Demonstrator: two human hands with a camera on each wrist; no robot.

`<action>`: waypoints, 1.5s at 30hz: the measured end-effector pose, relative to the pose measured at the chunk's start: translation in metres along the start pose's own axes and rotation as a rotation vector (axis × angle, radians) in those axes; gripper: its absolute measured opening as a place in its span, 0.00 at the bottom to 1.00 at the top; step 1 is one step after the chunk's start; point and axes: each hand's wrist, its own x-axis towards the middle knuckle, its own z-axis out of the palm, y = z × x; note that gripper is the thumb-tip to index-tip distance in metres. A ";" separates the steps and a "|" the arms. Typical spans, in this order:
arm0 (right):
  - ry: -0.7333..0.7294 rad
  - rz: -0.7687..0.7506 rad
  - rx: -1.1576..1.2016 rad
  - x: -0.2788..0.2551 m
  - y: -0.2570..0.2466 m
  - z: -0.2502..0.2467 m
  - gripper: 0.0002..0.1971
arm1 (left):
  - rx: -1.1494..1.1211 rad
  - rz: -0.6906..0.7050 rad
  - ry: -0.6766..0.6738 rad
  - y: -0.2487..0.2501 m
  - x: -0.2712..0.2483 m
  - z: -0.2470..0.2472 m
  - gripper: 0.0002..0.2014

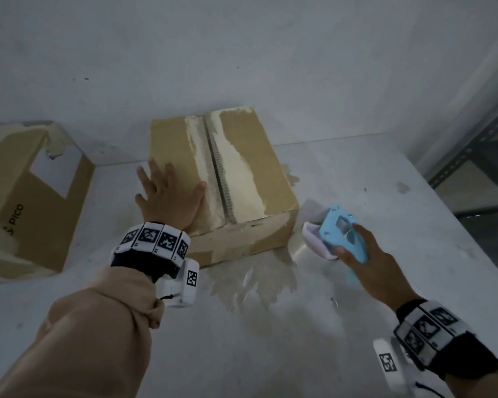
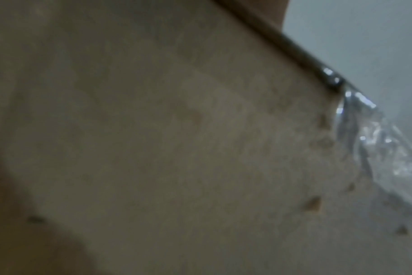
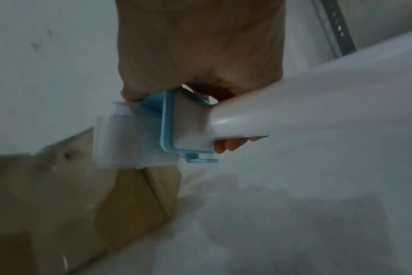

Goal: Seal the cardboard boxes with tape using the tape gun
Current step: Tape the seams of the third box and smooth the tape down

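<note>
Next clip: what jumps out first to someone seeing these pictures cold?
The cardboard box at centre, its top seam untaped amid torn pale patches, with the left hand pressed flat on its left flap. To its right, the right hand grips a light blue tape gun above the table.

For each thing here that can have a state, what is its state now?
Middle box: flaps closed, seam untaped.
Left box: lies tilted, surface torn.
Tape gun: held off the box, above the table.
Left hand: flat on the middle box.
Right hand: grips the tape gun.
</note>
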 end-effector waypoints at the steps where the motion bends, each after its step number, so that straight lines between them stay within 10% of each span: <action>1: 0.029 -0.009 0.102 -0.003 -0.005 -0.009 0.39 | -0.005 -0.017 -0.011 0.001 -0.001 0.000 0.40; 8: 0.007 -0.253 0.486 0.006 -0.062 -0.076 0.37 | 0.022 0.038 0.010 -0.003 -0.003 -0.001 0.40; 11: 0.005 -0.255 0.500 0.020 -0.074 -0.087 0.52 | 0.084 0.125 0.021 -0.008 -0.010 -0.001 0.40; 20: 0.147 -0.381 0.643 0.041 -0.137 -0.069 0.29 | 0.148 0.195 -0.055 -0.017 -0.040 -0.007 0.42; 33: -0.017 -0.587 0.683 0.054 -0.185 -0.047 0.33 | 0.348 0.413 -0.378 -0.045 -0.109 -0.037 0.61; 45: -0.088 -0.700 0.737 0.056 -0.208 -0.043 0.25 | 0.339 0.562 -0.372 -0.044 -0.064 -0.099 0.35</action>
